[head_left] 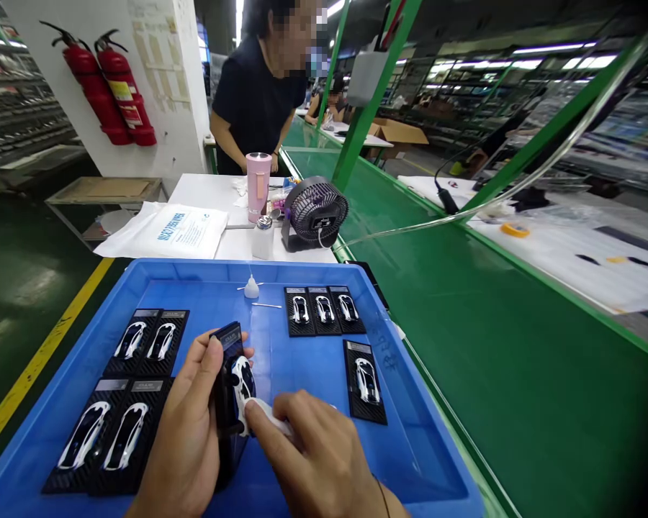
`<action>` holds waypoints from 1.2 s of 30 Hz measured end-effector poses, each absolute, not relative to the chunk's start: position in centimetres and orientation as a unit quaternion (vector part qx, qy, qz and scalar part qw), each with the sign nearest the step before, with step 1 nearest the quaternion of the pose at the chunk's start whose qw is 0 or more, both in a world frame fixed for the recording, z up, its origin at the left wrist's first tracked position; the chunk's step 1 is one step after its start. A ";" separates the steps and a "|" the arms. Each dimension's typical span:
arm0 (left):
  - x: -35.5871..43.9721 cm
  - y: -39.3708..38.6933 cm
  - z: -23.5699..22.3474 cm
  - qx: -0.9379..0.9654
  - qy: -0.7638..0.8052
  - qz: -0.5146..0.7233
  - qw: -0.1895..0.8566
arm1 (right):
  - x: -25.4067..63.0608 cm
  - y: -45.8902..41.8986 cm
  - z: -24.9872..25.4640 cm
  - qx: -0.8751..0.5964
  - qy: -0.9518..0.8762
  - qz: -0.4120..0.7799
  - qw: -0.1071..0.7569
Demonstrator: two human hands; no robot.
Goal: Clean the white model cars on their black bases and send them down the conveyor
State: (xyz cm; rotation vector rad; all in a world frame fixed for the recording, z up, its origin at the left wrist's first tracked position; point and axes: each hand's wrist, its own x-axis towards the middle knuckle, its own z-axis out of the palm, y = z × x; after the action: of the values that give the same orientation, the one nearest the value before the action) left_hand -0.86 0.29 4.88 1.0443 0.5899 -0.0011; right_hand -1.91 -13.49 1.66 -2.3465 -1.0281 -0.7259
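My left hand (186, 424) is closed around the black base of a white-and-dark model car (243, 385), tilted up over the blue tray (156, 270). My right hand (324, 450) pinches a white wipe (273, 416) against the car's side; fingers partly hide it. Several like model cars on black bases lie in the tray: a group at the left (122, 435), three in a row at the back right (324, 309), and a single one (366, 381) below them. A small white dropper bottle (251, 288) and a cotton swab (266, 305) rest near the tray's back.
Behind the tray stand a black fan (316, 212), a pink tumbler (258, 187), a dispenser bottle (263, 237) and a white bag of wipes (176, 230). A green conveyor belt (491, 345) runs along the right. A person in dark clothes (259, 93) leans across the far table.
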 end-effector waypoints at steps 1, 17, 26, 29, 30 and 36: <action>-0.8 0.4 4.9 0.488 0.280 0.001 0.827 | -1.9 -13.8 1.7 -0.855 -0.379 -0.257 0.243; -1.4 1.2 3.7 0.396 0.265 -0.219 0.851 | -0.3 -14.7 4.4 -0.854 -0.372 -0.124 0.342; -1.5 2.0 3.5 0.439 0.232 -0.295 0.817 | 0.3 -17.1 3.8 -0.871 -0.347 -0.065 0.341; -1.7 2.0 3.6 0.426 0.212 -0.309 0.823 | 0.8 -16.9 3.8 -0.866 -0.365 -0.111 0.324; -1.8 2.1 3.6 0.423 0.206 -0.317 0.823 | 0.9 -16.7 3.7 -0.869 -0.373 -0.127 0.298; -2.4 2.9 4.8 0.467 0.184 -0.373 0.780 | 0.7 -16.7 3.6 -0.876 -0.403 -0.136 0.228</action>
State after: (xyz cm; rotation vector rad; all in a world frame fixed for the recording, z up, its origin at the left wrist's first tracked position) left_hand -2.41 2.85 4.77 1.0088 0.3978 -0.8064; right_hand 0.68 -16.66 3.60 -2.4108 -1.1107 -0.3755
